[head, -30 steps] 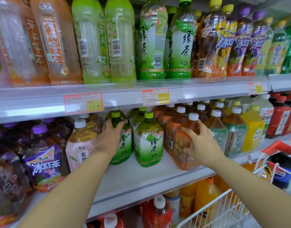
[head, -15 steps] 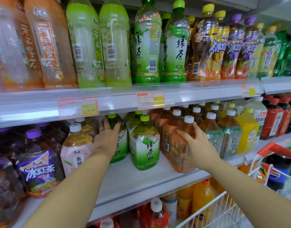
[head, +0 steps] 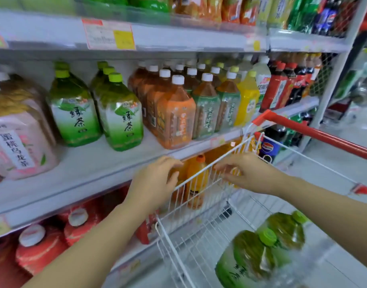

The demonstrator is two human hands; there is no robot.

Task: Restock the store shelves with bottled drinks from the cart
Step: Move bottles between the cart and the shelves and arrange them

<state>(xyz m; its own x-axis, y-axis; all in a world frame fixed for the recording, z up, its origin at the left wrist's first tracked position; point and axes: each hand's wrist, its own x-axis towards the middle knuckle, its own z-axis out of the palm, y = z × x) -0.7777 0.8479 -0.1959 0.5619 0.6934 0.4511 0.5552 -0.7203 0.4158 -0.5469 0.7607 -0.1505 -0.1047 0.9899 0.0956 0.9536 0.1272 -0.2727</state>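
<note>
Three shelf levels run along the left and far side, and the middle shelf point(head: 91, 163) carries the large tea bottles in front-to-back rows so each flavour faces the aisle. A white wire cart point(head: 201, 204) with a red handle point(head: 315, 134) is parked just beside the shelving on the right, probably so that stock only needs a short lift across.

Two big green tea bottles, the task's stock, lie on their sides in the cart: the near bottle point(head: 247, 258) and the far bottle point(head: 286, 229) touch each other, caps pointing right. On the shelf, the left green tea row point(head: 74, 113) begins further back than the right green tea row point(head: 121, 117), leaving bare shelf in front of it; I judge that space is where a cart bottle belongs.

Both hands hover by the cart's far-left rim. The left hand point(head: 155, 179) is empty, fingers loosely bent just outside the wire. The right hand point(head: 247, 175) is also empty, palm down over the basket. Blur hides whether either fingertip touches the rim. They look poised to reach down for a bottle.
</note>
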